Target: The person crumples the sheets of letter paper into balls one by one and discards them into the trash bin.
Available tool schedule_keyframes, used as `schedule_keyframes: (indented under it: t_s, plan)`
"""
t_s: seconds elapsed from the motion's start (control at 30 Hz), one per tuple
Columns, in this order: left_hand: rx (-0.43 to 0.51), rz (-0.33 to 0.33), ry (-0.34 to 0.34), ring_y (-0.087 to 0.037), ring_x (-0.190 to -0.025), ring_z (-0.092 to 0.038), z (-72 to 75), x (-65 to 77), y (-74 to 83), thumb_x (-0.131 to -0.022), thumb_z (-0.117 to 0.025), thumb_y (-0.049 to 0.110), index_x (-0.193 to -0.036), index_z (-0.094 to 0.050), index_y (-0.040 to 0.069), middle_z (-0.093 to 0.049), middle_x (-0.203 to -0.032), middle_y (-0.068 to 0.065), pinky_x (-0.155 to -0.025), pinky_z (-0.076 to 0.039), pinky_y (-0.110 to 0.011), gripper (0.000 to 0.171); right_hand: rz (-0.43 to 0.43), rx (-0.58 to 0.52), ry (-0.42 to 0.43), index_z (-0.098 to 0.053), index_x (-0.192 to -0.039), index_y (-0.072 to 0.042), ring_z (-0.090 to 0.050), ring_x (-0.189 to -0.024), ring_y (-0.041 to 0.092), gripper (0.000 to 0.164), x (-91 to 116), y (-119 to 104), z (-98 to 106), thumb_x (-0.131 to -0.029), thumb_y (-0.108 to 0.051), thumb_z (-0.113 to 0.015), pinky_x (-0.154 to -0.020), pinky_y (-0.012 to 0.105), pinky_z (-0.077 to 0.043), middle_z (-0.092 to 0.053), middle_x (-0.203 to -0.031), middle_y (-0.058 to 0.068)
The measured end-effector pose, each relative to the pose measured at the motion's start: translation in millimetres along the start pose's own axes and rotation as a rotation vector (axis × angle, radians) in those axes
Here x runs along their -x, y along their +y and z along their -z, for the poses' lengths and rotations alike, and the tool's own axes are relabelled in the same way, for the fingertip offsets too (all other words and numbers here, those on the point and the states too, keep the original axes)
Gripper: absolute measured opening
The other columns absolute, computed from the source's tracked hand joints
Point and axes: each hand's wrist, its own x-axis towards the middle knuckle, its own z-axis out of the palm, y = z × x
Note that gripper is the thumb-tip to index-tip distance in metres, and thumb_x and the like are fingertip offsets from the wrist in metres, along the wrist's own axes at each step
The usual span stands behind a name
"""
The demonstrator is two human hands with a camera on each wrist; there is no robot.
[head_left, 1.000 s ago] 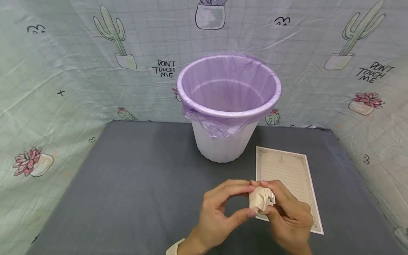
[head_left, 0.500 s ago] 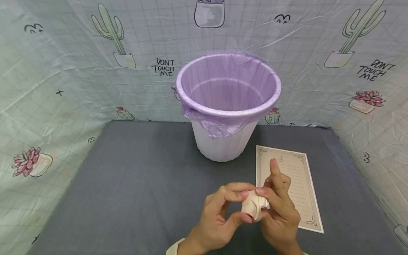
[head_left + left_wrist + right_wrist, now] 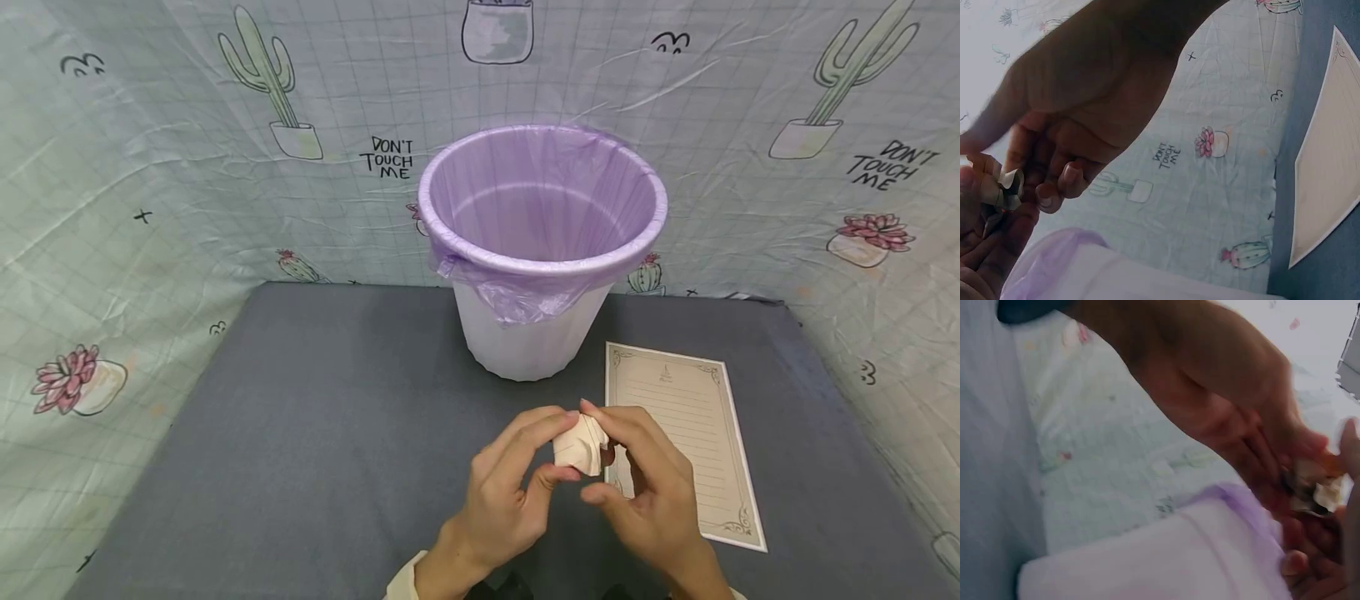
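Observation:
A small crumpled ball of cream paper [image 3: 577, 450] is between both hands, above the front of the table. My left hand [image 3: 504, 496] pinches it from the left, thumb below and fingertips on top. The fingers of my right hand [image 3: 660, 492] curl over the ball's top and right side, while its thumb stands off beneath. In the left wrist view the right hand [image 3: 1085, 119] looms dark beside the paper ball [image 3: 1007, 187]. In the right wrist view, blurred, the left hand [image 3: 1229, 394] grips the crumpled paper [image 3: 1316, 487].
A white bin [image 3: 525, 346] with a purple liner [image 3: 517, 287] stands at the back middle. A lined sheet with an ornate border [image 3: 675, 417] lies flat on the dark table [image 3: 337, 433], right of the bin. Cactus-print cloth [image 3: 360, 83] walls the sides and back.
Both hands have carried the paper ball left. The right index finger, raised half a second ago, has come down onto the ball, and the right thumb has come away from it.

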Motion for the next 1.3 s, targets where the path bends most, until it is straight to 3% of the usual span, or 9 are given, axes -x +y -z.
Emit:
schedule_keyframes:
  t_s: [0.1, 0.23, 0.43, 0.57, 0.8, 0.97, 1.1, 1.2, 1.3]
  plan:
    - [-0.03, -0.034, -0.023, -0.024, -0.086, -0.065, -0.4, -0.7, -2.3, -0.1, -0.046, 0.018, -0.108, -0.056, -0.016, -0.06, -0.097, -0.021, -0.078, -0.053, -0.027, 0.036, -0.059, -0.07, -0.045, -0.053, -0.111, 0.024, -0.048, -0.078, 0.015, 0.05, -2.1, 1.5, 9.5, -0.085, -0.014, -0.073, -0.055, 0.02, -0.036, -0.061, -0.1, 0.02]
    - [-0.031, -0.056, -0.051, -0.024, -0.087, -0.065, -0.5, -3.1, -6.5, -0.1, -0.047, 0.017, -0.11, -0.055, -0.016, -0.06, -0.099, -0.022, -0.079, -0.053, -0.025, 0.036, -0.127, -0.165, -0.083, -0.052, -0.112, 0.024, -0.053, -0.083, 0.017, 0.044, -5.2, 2.9, 15.9, -0.084, -0.004, -0.072, -0.062, 0.019, -0.043, -0.062, -0.102, 0.02]
    - [0.013, -0.031, -0.078, -0.027, -0.098, -0.064, -2.0, -4.6, -18.1, -0.098, -0.049, 0.022, -0.114, -0.054, -0.016, -0.061, -0.106, -0.024, -0.085, -0.051, -0.03, 0.041, -0.085, -0.17, -0.057, -0.052, -0.109, 0.025, -0.056, -0.084, 0.017, 0.038, -11.6, 8.9, 15.1, -0.087, -0.002, -0.068, -0.066, 0.019, -0.047, -0.063, -0.103, 0.021]
    - [0.1, 0.042, -0.038, -0.028, -0.099, -0.063, -10.5, -0.3, -25.3, -0.098, -0.051, 0.025, -0.112, -0.054, -0.012, -0.061, -0.106, -0.022, -0.086, -0.051, -0.035, 0.04, -0.072, -0.191, -0.002, -0.052, -0.107, 0.026, -0.057, -0.081, 0.015, 0.036, -12.9, 11.6, 12.2, -0.087, 0.0, -0.067, -0.065, 0.019, -0.048, -0.063, -0.102, 0.02]
    - [0.373, 0.158, 0.03, -0.03, -0.097, -0.059, -17.8, 8.5, -36.6, -0.096, -0.048, 0.03, -0.12, -0.048, -0.013, -0.057, -0.107, -0.026, -0.086, -0.05, -0.04, 0.05, -0.067, -0.224, 0.047, -0.052, -0.111, 0.023, -0.058, -0.08, 0.014, 0.039, -10.6, 24.0, 4.7, -0.087, -0.002, -0.068, -0.064, 0.018, -0.048, -0.063, -0.104, 0.019]
    - [0.242, 0.181, 0.009, -0.025, -0.092, -0.059, -12.8, 8.1, -45.2, -0.099, -0.043, 0.035, -0.123, -0.049, -0.01, -0.058, -0.104, -0.019, -0.082, -0.051, -0.036, 0.051, -0.114, -0.171, 0.043, -0.052, -0.112, 0.021, -0.056, -0.079, 0.015, 0.038, -8.9, 38.1, -1.2, -0.09, -0.007, -0.066, -0.062, 0.019, -0.047, -0.062, -0.101, 0.018]
    - [0.072, 0.144, 0.001, -0.02, -0.084, -0.061, -6.8, 6.8, -52.0, -0.099, -0.044, 0.035, -0.116, -0.053, -0.008, -0.061, -0.1, -0.015, -0.076, -0.052, -0.03, 0.047, -0.182, 0.039, -0.052, -0.055, -0.111, 0.014, -0.047, -0.066, 0.009, 0.035, -10.6, 41.8, 2.9, -0.096, -0.017, -0.061, -0.053, 0.019, -0.04, -0.059, -0.09, 0.009]
    - [0.007, 0.104, -0.014, -0.018, -0.082, -0.06, -5.0, 6.1, -54.0, -0.099, -0.046, 0.033, -0.115, -0.055, -0.008, -0.062, -0.1, -0.015, -0.073, -0.052, -0.027, 0.045, -0.209, 0.227, -0.135, -0.057, -0.113, 0.004, -0.041, -0.06, 0.004, 0.034, -13.3, 39.7, 9.0, -0.098, -0.027, -0.056, -0.05, 0.017, -0.035, -0.056, -0.084, -0.001]
    - [-0.005, 0.089, -0.027, -0.018, -0.082, -0.06, -4.8, 4.9, -53.6, -0.098, -0.047, 0.032, -0.115, -0.055, -0.008, -0.063, -0.1, -0.015, -0.072, -0.051, -0.025, 0.044, -0.232, 0.221, -0.177, -0.056, -0.115, 0.003, -0.046, -0.062, 0.004, 0.034, -15.0, 38.3, 13.8, -0.098, -0.026, -0.056, -0.051, 0.016, -0.038, -0.058, -0.086, 0.0]
